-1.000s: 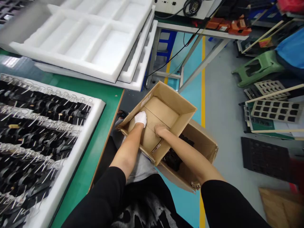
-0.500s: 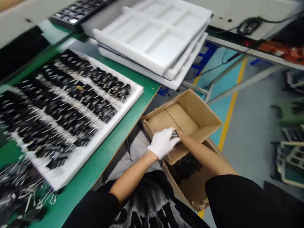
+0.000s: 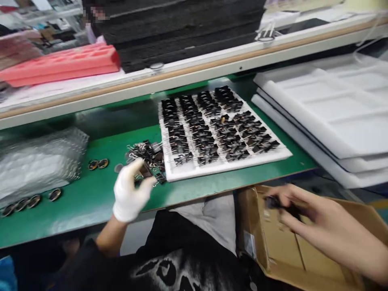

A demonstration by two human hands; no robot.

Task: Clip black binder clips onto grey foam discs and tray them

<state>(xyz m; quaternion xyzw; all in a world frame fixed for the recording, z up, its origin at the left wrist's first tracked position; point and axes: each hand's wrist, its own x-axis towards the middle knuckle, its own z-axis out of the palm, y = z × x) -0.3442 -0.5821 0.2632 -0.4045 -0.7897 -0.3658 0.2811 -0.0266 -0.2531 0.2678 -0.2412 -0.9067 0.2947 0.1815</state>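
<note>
My left hand [image 3: 130, 192], in a white glove, is at the near side of a loose pile of black binder clips [image 3: 153, 151] on the green table. A dark binder clip [image 3: 146, 169] sits between its thumb and forefinger. My bare right hand [image 3: 315, 216] is above an open cardboard box [image 3: 281, 250], thumb and fingers closed on a small black part [image 3: 273, 202], blurred by motion. Right of the pile lies a white foam tray [image 3: 212, 167] filled with rows of black parts with binder clips on them.
White foam trays [image 3: 318, 113] are stacked at the right. Clear bubble packaging [image 3: 42, 161] and several dark rings [image 3: 55, 195] lie on the left of the green table [image 3: 100, 202]. A shelf edge [image 3: 194, 72] runs along the back, with pink foam [image 3: 63, 62] on it.
The view has swung left. My hands, together over the cardboard box before, are now apart: the left has moved to the clip pile, while the right stays above the box with the black part.
</note>
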